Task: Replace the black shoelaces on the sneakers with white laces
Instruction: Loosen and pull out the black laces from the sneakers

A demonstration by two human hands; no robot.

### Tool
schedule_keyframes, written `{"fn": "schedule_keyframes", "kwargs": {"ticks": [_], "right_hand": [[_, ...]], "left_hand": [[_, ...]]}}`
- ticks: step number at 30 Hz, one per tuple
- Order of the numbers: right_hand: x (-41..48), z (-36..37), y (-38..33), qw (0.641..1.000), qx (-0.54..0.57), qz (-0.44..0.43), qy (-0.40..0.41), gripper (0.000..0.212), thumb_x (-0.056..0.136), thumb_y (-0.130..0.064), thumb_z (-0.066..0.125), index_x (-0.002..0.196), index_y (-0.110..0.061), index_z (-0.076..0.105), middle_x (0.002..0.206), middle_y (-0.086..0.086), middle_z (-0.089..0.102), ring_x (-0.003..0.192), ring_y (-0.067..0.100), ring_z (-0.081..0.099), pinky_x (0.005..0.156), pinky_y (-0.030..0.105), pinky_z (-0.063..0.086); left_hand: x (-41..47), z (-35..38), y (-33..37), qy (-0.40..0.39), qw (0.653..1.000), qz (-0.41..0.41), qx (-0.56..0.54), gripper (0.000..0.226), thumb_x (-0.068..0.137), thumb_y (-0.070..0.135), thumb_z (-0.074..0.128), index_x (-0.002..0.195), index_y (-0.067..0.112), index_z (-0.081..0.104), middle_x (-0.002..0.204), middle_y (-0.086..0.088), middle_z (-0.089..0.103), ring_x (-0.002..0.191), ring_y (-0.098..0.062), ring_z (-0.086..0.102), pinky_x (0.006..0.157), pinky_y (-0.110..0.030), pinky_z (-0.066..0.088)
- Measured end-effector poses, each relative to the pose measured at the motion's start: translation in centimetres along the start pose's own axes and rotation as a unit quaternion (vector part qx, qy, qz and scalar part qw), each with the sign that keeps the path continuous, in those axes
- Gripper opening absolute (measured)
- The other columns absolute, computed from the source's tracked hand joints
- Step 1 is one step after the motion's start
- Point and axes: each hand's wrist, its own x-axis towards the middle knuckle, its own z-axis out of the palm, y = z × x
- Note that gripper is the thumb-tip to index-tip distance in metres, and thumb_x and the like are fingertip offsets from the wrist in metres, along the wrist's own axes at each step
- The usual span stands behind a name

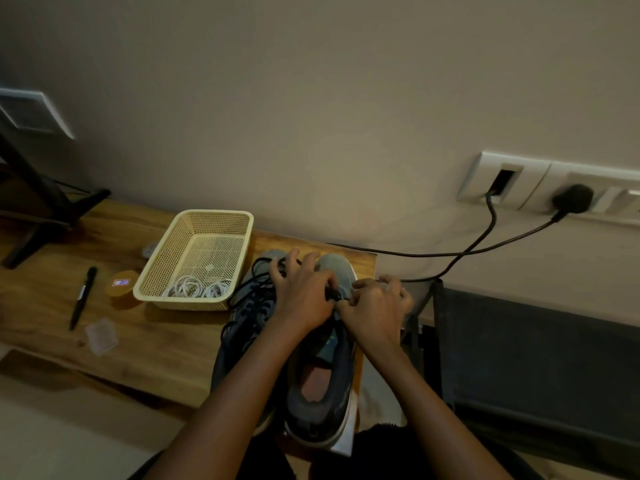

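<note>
Two grey-blue sneakers stand side by side at the right end of the wooden table. The left sneaker (pixel 251 317) carries black laces (pixel 254 299), partly loosened. Over the front of the right sneaker (pixel 322 382), my left hand (pixel 303 296) and my right hand (pixel 375 306) meet. Both pinch a short stretch of black lace (pixel 333 295) between thumb and fingers. White laces (pixel 197 287) lie coiled in the near end of a cream plastic basket (pixel 162 265), to the left of the shoes.
A black pen (pixel 82 296), a small round orange container (pixel 121 287) and a clear plastic case (pixel 101 336) lie on the table (pixel 156 355) to the left. Black cables (pixel 450 252) run from wall sockets past the table's right edge. A dark stand's legs (pixel 41 220) sit far left.
</note>
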Motion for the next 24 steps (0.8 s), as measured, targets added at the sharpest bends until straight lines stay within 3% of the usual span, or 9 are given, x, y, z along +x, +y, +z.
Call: {"fn": "schedule_keyframes", "kwargs": {"ticks": [10, 16, 19, 24], "right_hand": [[-0.1, 0.1, 0.1, 0.999, -0.028, 0.008, 0.022, 0.028, 0.082, -0.033, 0.055, 0.097, -0.016, 0.072, 0.119, -0.009, 0.062, 0.128, 0.02, 0.03, 0.099, 0.035, 0.016], [-0.1, 0.3, 0.2, 1.0, -0.021, 0.006, 0.019, 0.028, 0.082, -0.032, 0.055, 0.094, -0.015, 0.073, 0.12, -0.009, 0.061, 0.127, 0.02, 0.03, 0.097, 0.034, 0.017], [-0.1, 0.3, 0.1, 1.0, -0.012, -0.003, 0.015, 0.026, 0.083, -0.032, 0.056, 0.093, -0.015, 0.073, 0.124, -0.009, 0.059, 0.129, 0.021, 0.028, 0.095, 0.034, 0.014], [-0.1, 0.4, 0.0, 1.0, -0.006, -0.009, 0.018, 0.025, 0.083, -0.032, 0.057, 0.091, -0.015, 0.073, 0.125, -0.008, 0.059, 0.13, 0.022, 0.027, 0.096, 0.034, 0.015]], "left_hand": [[0.1, 0.8, 0.8, 0.008, 0.999, -0.027, 0.033, 0.023, 0.097, 0.028, 0.043, 0.109, 0.021, 0.062, 0.15, 0.0, 0.028, 0.142, -0.026, 0.006, 0.112, -0.053, -0.003], [0.5, -1.0, -1.6, 0.078, 0.988, -0.131, -0.014, 0.02, 0.096, 0.027, 0.046, 0.109, 0.021, 0.061, 0.141, 0.002, 0.039, 0.136, -0.023, 0.019, 0.109, -0.048, 0.011], [0.2, -1.0, -1.2, 0.062, 0.994, -0.085, -0.043, 0.019, 0.093, 0.026, 0.05, 0.11, 0.023, 0.056, 0.138, 0.003, 0.042, 0.136, -0.023, 0.019, 0.11, -0.05, 0.01], [-0.5, -0.1, 0.3, 0.001, 1.0, 0.007, 0.005, 0.019, 0.087, 0.031, 0.059, 0.106, 0.03, 0.054, 0.15, 0.001, 0.025, 0.142, -0.028, 0.001, 0.111, -0.054, -0.003]]}}
